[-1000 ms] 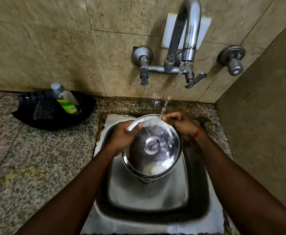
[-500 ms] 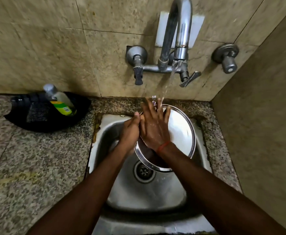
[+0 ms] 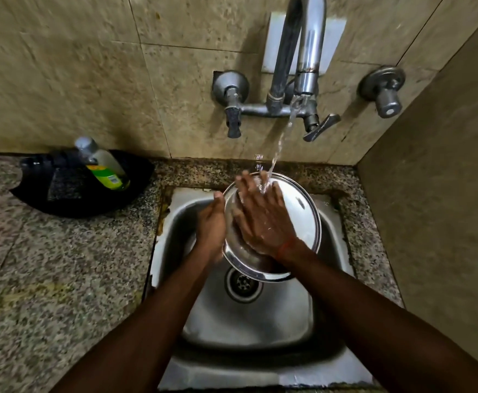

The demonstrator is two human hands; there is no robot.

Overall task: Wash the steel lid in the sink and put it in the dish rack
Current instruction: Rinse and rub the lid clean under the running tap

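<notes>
Head view: steel lid [image 3: 303, 214] held tilted above the sink [image 3: 260, 321], under running water from the tap [image 3: 305, 52]. Left hand [image 3: 210, 225] clasps the lid's left rim; right hand [image 3: 260, 219], fingers spread, lies flat on its inner face.

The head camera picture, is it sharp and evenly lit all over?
Head view: the steel lid shines with glare, the edges bend from the wide lens, the soap bottle and counter look smeared, and the right hand shows clearly under the water.
</notes>
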